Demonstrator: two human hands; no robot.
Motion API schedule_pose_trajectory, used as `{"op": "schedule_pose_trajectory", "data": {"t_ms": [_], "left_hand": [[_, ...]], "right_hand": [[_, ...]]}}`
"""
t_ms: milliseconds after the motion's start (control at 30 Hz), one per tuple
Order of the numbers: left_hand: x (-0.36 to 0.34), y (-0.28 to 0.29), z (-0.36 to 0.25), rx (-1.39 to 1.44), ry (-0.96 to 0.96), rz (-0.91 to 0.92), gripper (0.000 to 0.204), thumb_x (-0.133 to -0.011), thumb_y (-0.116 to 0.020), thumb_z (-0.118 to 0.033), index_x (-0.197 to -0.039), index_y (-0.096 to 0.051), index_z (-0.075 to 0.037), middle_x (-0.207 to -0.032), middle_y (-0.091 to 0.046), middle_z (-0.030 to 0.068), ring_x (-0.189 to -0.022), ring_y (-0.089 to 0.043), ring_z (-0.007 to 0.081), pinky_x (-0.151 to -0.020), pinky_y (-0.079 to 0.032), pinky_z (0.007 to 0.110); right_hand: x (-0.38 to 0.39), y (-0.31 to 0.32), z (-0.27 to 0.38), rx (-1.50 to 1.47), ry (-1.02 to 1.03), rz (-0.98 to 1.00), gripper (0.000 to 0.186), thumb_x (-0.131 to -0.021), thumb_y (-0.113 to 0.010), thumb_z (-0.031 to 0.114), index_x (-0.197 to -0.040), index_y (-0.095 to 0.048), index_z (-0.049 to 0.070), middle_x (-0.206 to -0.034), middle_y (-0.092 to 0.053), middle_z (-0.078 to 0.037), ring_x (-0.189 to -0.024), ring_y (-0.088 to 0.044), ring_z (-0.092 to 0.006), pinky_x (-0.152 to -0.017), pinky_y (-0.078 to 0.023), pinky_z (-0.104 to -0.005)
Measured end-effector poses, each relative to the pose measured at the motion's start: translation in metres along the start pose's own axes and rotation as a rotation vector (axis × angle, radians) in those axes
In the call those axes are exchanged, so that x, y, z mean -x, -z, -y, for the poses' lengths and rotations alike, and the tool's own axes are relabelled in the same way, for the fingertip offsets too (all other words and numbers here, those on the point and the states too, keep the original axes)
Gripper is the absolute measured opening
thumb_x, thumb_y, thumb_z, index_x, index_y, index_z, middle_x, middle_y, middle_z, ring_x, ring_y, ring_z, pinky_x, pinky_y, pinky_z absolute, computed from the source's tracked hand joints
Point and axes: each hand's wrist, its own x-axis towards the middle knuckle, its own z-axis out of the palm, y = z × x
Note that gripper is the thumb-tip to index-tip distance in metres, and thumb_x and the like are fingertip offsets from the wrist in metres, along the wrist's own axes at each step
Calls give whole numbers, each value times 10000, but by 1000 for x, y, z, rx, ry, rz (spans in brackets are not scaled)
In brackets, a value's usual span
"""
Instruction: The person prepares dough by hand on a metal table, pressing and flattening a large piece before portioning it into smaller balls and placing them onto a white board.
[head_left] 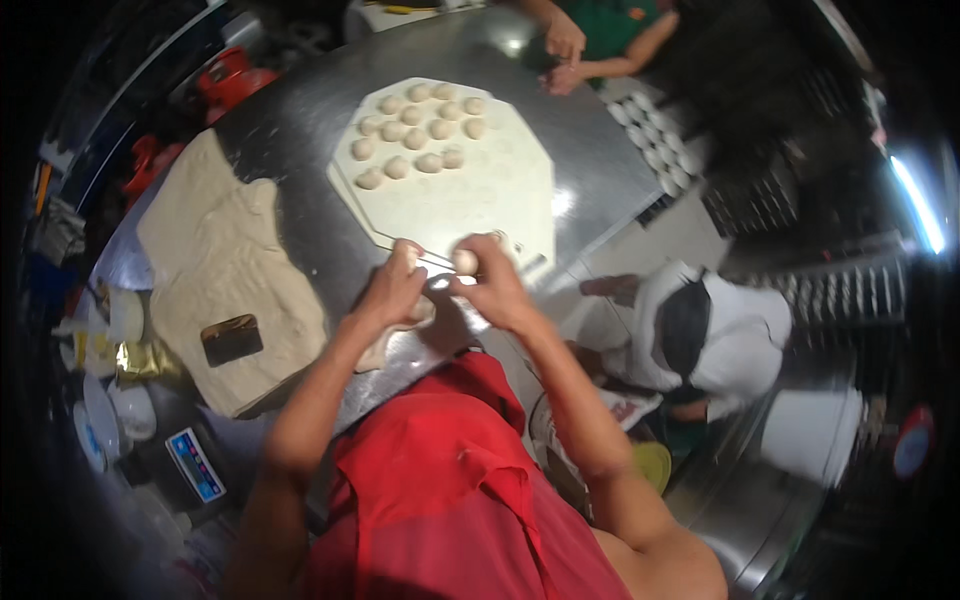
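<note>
My right hand is closed around a small round dough ball, held between thumb and fingers just off the near edge of a pale many-sided board. Beside it on the left, my left hand is closed, with a pale bit of dough at its fingertips. More dough shows under the left palm and trails toward the table edge, partly hidden by the hand. Several dough balls sit in loose rows on the far part of the board.
A big dough sheet covers the table's left side, with a dark phone-like rectangle on it. A digital scale lies at lower left. Another person's hands are at the far edge. A person in white bends down at right.
</note>
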Motion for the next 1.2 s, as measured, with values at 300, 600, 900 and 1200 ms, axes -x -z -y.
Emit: {"op": "schedule_pose_trajectory", "data": {"t_ms": [300, 600, 900, 1200], "left_hand": [[-38, -18, 17, 384, 146, -97, 635, -1067, -525, -9, -1671, -345, -90, -1301, -643, 159, -1046, -671, 194, -1000, -527, 347], [-52, -23, 4, 277, 316, -227, 427, -1082, -633, -157, -1478, -574, -10, -1327, -694, 155, -1239, -672, 236, -1048, -526, 381], [-48, -26, 16, 282, 186, -267, 501, -1105, -584, -153, -1581, -449, -75, -1280, -689, 180, -1222, -662, 217, -1076, -502, 389], [-18, -18, 34, 281, -1, 130, 353, -1171, -469, -285, -1354, -592, -9, -1104, -730, 103, -1064, -697, 233, -952, -536, 413]], "right_hand": [[-204, 25, -133, 210, -89, 47, 323, -954, -787, 128, -1244, -680, 34, -940, -741, -160, -797, -719, -296, -730, -569, -416], [-258, -8, -139, 329, 464, 217, 298, -867, -792, 86, -1163, -792, 120, -1193, -715, -70, -1028, -635, -309, -938, -470, -429], [-240, -8, -106, 197, 233, 146, 211, -905, -782, 106, -1112, -799, 67, -1078, -717, -166, -1003, -669, -341, -910, -545, -448], [-113, -1, -14, -564, -318, 338, 219, -965, -741, 56, -1156, -647, 1, -914, -720, -130, -840, -685, -164, -729, -554, -298]]}}
